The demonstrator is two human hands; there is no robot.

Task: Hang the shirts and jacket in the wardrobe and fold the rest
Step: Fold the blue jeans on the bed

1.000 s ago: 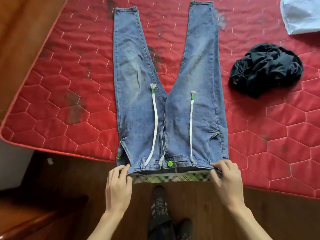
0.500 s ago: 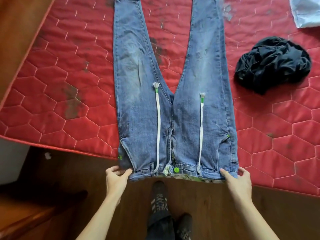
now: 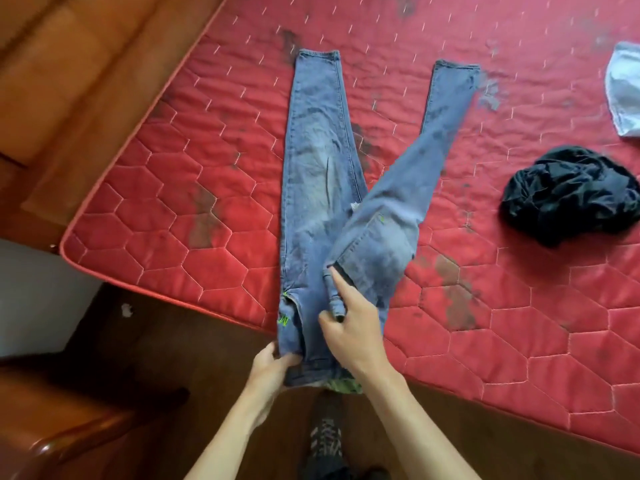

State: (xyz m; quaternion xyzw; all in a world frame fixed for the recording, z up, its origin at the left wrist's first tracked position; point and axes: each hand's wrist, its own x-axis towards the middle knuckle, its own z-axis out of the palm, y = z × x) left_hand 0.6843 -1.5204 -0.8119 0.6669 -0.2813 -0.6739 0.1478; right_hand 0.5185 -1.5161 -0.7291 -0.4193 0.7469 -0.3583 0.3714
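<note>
From the head camera we look down on a pair of blue jeans spread on a red quilted mattress, waistband at the near edge and legs running away from us. The right half of the jeans is folded over onto the left half, so a back pocket faces up, and the two legs cross in a narrow V with their hems apart at the far end.

Our left hand is closed on the near left corner of the waistband, thumb on top and fingers under the cloth. Our right hand lies on top of the folded waistband, index finger stretched out along the edge of the fold and the other fingers curled; it seems to press the denim flat, though we cannot tell whether it pinches any of it.

A crumpled black garment lies on the mattress well to the right of the jeans, and a pale blue garment sits at the far right edge, partly cut off. Below the mattress we see a dark wooden floor and a shoe between our forearms.
</note>
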